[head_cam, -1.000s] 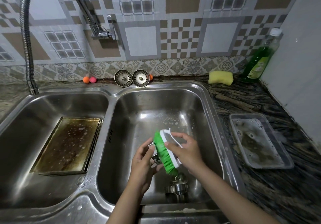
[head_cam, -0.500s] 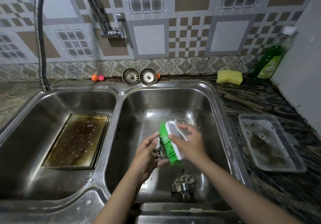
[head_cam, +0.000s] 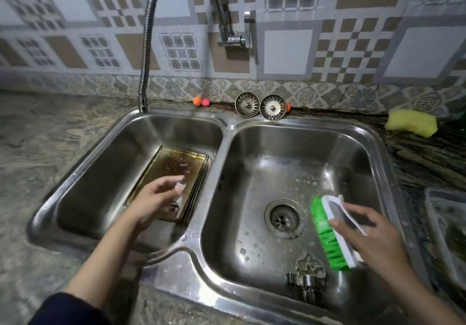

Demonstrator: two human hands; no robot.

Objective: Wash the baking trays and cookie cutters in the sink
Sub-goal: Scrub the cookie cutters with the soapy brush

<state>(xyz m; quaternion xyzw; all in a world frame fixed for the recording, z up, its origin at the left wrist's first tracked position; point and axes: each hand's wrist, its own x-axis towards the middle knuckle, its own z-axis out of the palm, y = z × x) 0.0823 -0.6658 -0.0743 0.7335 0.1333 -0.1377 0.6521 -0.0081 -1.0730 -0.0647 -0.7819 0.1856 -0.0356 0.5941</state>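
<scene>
Head view looks down on a steel sink (head_cam: pixel 227 125) with two bowls. Left arm reaches up from the bottom left, in a dark sleeve (head_cam: pixel 68 309), out over the left bowl. Its left hand (head_cam: pixel 153 203) is held above the near end of the tray (head_cam: pixel 174 173). The fingers are bent a little and point toward the tray. Something small and shiny, blurred, sits at the fingertips, likely a cutter (head_cam: pixel 179 191), and the thumb and fingers seem to pinch it, though the blur makes this hard to be sure of. The tray lies flat on the floor of the left bowl, brown and stained, with bits of foam on it. Right arm comes in from the bottom right over the right bowl. Its right hand (head_cam: pixel 370 236) grips a brush (head_cam: pixel 335 234) with a white back and green bristles. The fingers wrap over the white back, and the bristles face left toward the drain (head_cam: pixel 282 217). The brush is tilted, with its far end near the drain and its near end lower in the picture. More cutters (head_cam: pixel 306 275) lie on the floor of the right bowl, just below the brush and near the front wall. Soap spots dot the bowl floor. Two strainers (head_cam: pixel 259 106) lean on the wall behind the sink. A sponge (head_cam: pixel 411 123) lies on the counter at the right. A tap (head_cam: pixel 234 34) sticks out of the tiled wall.
</scene>
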